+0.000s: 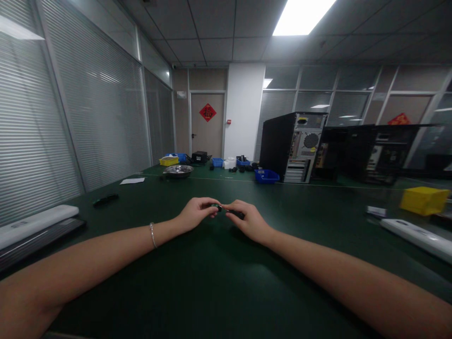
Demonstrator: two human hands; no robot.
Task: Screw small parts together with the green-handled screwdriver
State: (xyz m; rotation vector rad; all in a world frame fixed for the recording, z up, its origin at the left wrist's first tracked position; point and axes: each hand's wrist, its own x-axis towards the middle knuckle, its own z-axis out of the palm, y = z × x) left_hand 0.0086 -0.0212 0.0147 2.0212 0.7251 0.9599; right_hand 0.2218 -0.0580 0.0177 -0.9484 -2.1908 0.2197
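Both my arms reach forward over a dark green table (219, 273). My left hand (196, 213), with a thin bracelet on its wrist, pinches a small dark part (219, 207) at its fingertips. My right hand (247, 219) meets it from the right and grips a small black object (237, 214), perhaps a tool handle; its shape is too small to tell. The fingertips of the two hands touch above the table's middle.
Two black computer towers (293, 146) (374, 153) stand at the back right. A blue bin (266, 176), a yellow bin (423, 200), a metal bowl (178, 170), a paper sheet (132, 181) and white flat devices (35, 223) (416, 235) lie around. Blinds line the left wall.
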